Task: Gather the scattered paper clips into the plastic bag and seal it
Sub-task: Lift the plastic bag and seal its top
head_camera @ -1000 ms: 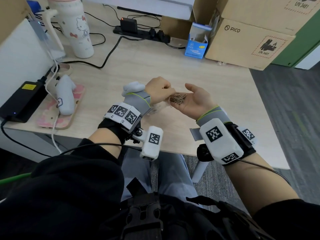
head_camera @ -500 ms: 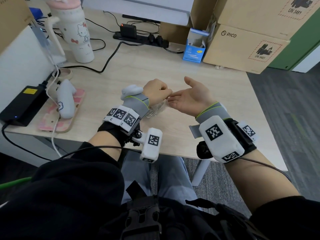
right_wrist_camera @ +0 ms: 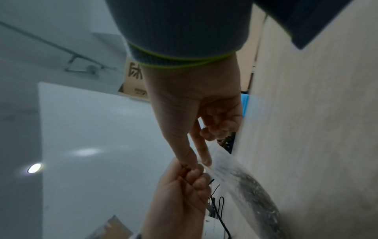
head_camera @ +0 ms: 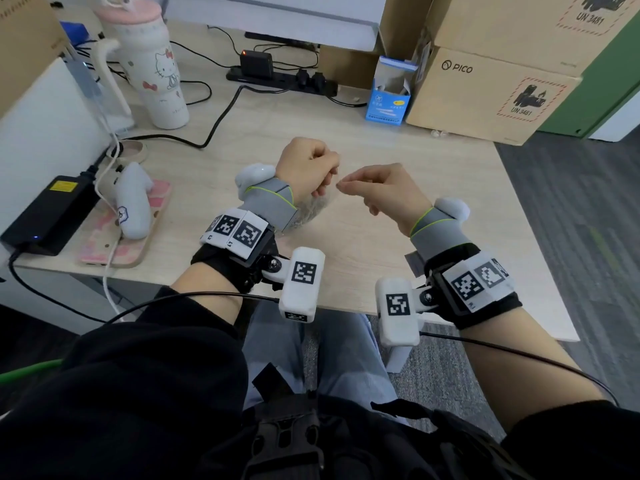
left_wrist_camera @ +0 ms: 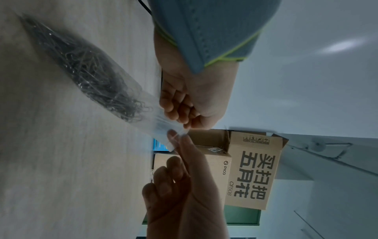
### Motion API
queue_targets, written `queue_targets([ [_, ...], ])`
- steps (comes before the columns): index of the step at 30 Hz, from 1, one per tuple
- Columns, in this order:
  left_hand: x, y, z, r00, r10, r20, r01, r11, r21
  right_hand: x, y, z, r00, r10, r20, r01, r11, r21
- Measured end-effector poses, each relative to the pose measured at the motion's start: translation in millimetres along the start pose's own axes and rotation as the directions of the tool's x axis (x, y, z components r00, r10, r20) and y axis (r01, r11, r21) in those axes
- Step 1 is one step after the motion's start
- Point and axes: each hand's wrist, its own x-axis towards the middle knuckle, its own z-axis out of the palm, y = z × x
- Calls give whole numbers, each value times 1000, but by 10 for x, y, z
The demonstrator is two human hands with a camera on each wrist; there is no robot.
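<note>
A clear plastic bag (left_wrist_camera: 131,100) with a dark bunch of paper clips (left_wrist_camera: 92,76) inside hangs down to the desk (head_camera: 363,244). My left hand (head_camera: 322,183) is curled into a fist and grips the bag's top edge (left_wrist_camera: 180,113). My right hand (head_camera: 341,183) faces it, pinching the same top edge between thumb and forefinger (right_wrist_camera: 201,161). In the head view only a grey patch of the bag (head_camera: 311,211) shows below the left wrist. No loose clips show on the desk.
A Hello Kitty tumbler (head_camera: 152,64) stands at the back left, with a power strip (head_camera: 280,81) and cables behind. A blue carton (head_camera: 388,98) and cardboard boxes (head_camera: 485,95) stand back right. A white controller (head_camera: 133,206) and black adapter (head_camera: 48,216) lie left.
A second ago my right palm faced up with a pile of clips by the bag's mouth. The palm then emptied; the hand has turned over and now pinches the bag's top.
</note>
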Motion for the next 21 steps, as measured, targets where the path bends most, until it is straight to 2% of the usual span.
queue_targets([
  [3,-2,54,-15,999,33,2,-33,998,-49,38,-12,9,990,-137,-29,129,973,-194],
  [6,13,86,-21,998,66,0,-66,998,-10,51,-57,-21,976,-214,-40,197,945,-263],
  [9,10,107,-33,977,202,-62,-196,976,96,71,-51,-64,952,-291,-91,252,919,-304],
  [10,14,106,-46,960,275,-49,-265,952,152,76,-30,-78,941,-319,-114,268,908,-322],
  [12,50,79,-88,925,373,66,-374,871,317,72,10,-100,915,-375,-149,305,884,-354],
  [14,84,55,-136,906,386,173,-421,780,464,65,41,-138,895,-411,-175,332,873,-357],
  [16,96,43,-190,895,402,194,-440,722,535,46,61,-180,877,-435,-203,349,869,-351],
  [18,75,71,-220,892,416,176,-445,742,502,16,91,-219,861,-455,-229,366,865,-342],
  [21,9,169,-227,915,358,183,-402,834,379,-42,157,-262,853,-454,-256,392,883,-260],
])
